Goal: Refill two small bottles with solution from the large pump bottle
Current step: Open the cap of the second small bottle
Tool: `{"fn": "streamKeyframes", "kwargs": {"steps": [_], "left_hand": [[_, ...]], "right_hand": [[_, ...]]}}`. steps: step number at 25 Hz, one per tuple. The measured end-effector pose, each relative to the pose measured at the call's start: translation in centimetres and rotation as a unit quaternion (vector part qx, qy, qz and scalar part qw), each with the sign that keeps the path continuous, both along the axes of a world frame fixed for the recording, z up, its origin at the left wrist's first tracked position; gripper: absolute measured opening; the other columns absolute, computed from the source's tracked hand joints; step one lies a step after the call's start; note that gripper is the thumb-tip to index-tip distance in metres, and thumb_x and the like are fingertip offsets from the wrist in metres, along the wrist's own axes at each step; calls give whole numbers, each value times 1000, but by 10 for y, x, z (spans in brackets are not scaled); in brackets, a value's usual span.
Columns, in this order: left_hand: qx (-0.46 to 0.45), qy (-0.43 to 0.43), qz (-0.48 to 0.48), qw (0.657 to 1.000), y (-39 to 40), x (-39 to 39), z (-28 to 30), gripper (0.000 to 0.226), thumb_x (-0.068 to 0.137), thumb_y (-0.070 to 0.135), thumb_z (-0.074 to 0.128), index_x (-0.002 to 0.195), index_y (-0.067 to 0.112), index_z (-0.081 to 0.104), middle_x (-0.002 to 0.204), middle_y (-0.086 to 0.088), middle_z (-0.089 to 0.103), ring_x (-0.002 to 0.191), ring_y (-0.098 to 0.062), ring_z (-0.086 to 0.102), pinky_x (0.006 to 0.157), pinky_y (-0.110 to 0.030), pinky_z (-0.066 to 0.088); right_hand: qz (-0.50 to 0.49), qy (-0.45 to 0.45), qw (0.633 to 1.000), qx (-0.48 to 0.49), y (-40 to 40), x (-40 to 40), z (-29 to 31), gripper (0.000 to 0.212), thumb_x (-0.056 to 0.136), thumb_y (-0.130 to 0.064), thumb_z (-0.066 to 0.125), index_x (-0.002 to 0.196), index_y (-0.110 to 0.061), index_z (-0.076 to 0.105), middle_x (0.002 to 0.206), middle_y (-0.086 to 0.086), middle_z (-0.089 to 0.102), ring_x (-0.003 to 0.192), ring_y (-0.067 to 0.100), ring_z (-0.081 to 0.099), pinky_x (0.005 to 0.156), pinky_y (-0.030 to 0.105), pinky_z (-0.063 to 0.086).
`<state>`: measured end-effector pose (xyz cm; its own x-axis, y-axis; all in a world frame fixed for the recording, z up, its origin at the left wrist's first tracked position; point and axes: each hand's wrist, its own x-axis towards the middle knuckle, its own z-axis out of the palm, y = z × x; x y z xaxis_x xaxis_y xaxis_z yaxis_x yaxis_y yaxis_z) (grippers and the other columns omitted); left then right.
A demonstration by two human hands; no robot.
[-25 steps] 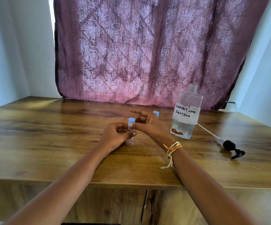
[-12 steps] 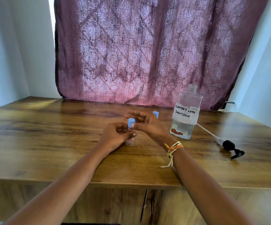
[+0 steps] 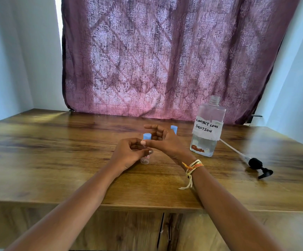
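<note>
A small clear bottle [image 3: 144,159] with a light blue cap [image 3: 146,137] stands on the wooden table [image 3: 56,160]. My left hand [image 3: 129,153] grips its body. My right hand [image 3: 162,142] pinches the blue cap between thumb and forefinger, the other fingers spread. Behind my right hand only the blue cap of a second small bottle [image 3: 174,128] shows. The large clear bottle [image 3: 207,127], labelled "contact lens solution", stands to the right with its neck uncapped and some liquid at the bottom. Its black pump head with white tube [image 3: 255,163] lies on the table further right.
A purple patterned curtain [image 3: 165,60] hangs behind the table. Pale walls close in on both sides. The table's front edge [image 3: 147,207] runs just under my forearms, with cabinet doors below it.
My right hand's fingers have shifted slightly around the cap; both hands stay on the small bottle. Nothing else has moved.
</note>
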<state>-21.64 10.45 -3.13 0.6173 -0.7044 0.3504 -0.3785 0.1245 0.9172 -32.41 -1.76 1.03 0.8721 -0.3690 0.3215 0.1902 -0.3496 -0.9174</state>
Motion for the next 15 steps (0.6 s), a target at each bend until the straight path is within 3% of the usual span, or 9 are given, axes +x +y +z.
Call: {"fn": "streamKeyframes", "kwargs": {"steps": [3,8,12,15], "left_hand": [[-2,-10,-3,1000,0,1,-1,20,64,28,86,80,35,76,81,2,78,78,-15,75,77,-37,59],[1,-2,-4,1000,-1,3,-2,31,54,44,85,82,36,76,81,4,78,79,-12,75,76,-33,57],[0,-14,1,1000,-2,3,-3,21,62,29,86,80,34,76,80,3,78,78,-14,75,76,-36,58],[0,-3,13,1000,-3,3,-3,19,64,21,87,78,26,76,81,-1,78,80,-18,75,80,-41,59]], "right_hand": [[-22,-5,1000,9,-1,0,1,47,77,1,77,121,-2,62,105,23,71,90,23,68,86,30,57],[23,-3,1000,7,-1,-2,1,41,83,9,65,124,0,61,120,22,66,101,23,65,95,37,53],[-9,-7,1000,-10,0,-1,1,45,76,-1,77,119,-4,64,104,16,69,90,19,65,85,28,57],[-2,-19,1000,4,-1,-1,1,42,79,6,72,120,0,62,99,16,68,86,21,66,82,25,56]]}}
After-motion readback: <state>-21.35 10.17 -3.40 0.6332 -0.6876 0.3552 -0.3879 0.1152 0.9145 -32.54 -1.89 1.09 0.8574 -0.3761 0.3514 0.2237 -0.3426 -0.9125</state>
